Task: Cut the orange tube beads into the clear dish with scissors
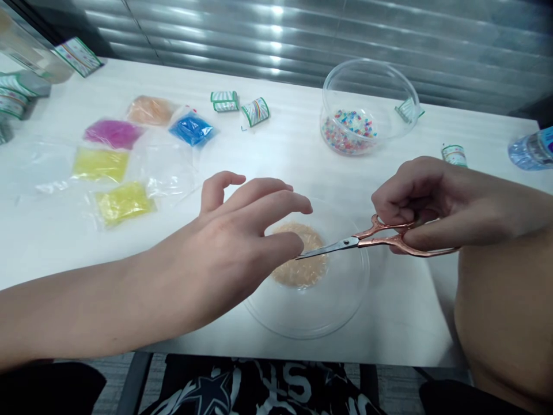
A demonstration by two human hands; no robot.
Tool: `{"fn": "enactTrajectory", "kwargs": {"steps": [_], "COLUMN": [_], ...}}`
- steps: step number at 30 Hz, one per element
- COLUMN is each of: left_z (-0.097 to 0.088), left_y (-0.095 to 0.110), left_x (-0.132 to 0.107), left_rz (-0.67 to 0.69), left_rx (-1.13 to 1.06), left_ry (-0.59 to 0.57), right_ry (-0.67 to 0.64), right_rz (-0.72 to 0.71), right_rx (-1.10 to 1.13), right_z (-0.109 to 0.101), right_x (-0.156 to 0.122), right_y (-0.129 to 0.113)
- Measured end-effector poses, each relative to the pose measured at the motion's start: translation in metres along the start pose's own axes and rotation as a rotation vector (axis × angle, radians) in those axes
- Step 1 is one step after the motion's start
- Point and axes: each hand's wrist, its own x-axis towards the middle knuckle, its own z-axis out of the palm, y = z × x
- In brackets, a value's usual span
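My right hand (pixel 436 202) grips copper-handled scissors (pixel 375 235) by the finger loops. Their thin silver blades lie together and point left. Over the middle of the table is my left hand (pixel 246 230), its fingers apart and bent, with the thumb tip at the tip of the blades. Nothing shows between its fingers, though their undersides are hidden. Below both hands sits a clear plastic bowl (pixel 345 305) with a wide rim. Pale orange-tan shredded bits (pixel 306 274) cover its bottom, partly hidden behind my left hand.
Packets of yellow (pixel 123 203), magenta (pixel 113 134), orange (pixel 149 109) and blue (pixel 191 128) bits lie at left. A second clear bowl (pixel 404 115) holds multicoloured beads (pixel 348 129). Small printed wrappers (pixel 256 112) are scattered behind. A bottle (pixel 533 150) lies at far right.
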Motion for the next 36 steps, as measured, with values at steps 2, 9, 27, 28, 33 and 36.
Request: {"fn": "enactTrajectory", "kwargs": {"steps": [2,9,27,28,33,36], "left_z": [0.001,0.007,0.007,0.007,0.008,0.010], "left_y": [0.001,0.002,0.002,0.002,0.002,0.002], "left_x": [0.000,0.000,0.001,0.001,0.001,0.001], "left_rz": [-0.008,-0.020,0.004,0.005,0.011,-0.007], "left_rx": [0.002,-0.018,0.000,0.000,0.010,0.026], "left_ry": [-0.013,-0.014,-0.064,-0.076,-0.084,-0.093], "right_ry": [0.003,0.009,0.001,0.010,0.046,0.057], "right_rz": [0.003,0.018,-0.034,-0.048,-0.111,-0.169], "right_rx": [-0.007,-0.094,-0.216,-0.227,-0.303,-0.304], "right_z": [0.001,0.006,0.010,0.011,0.013,0.014], "right_x": [0.000,0.000,-0.005,-0.006,-0.008,-0.009], "right_y": [-0.002,-0.011,-0.015,-0.015,-0.015,-0.014]}}
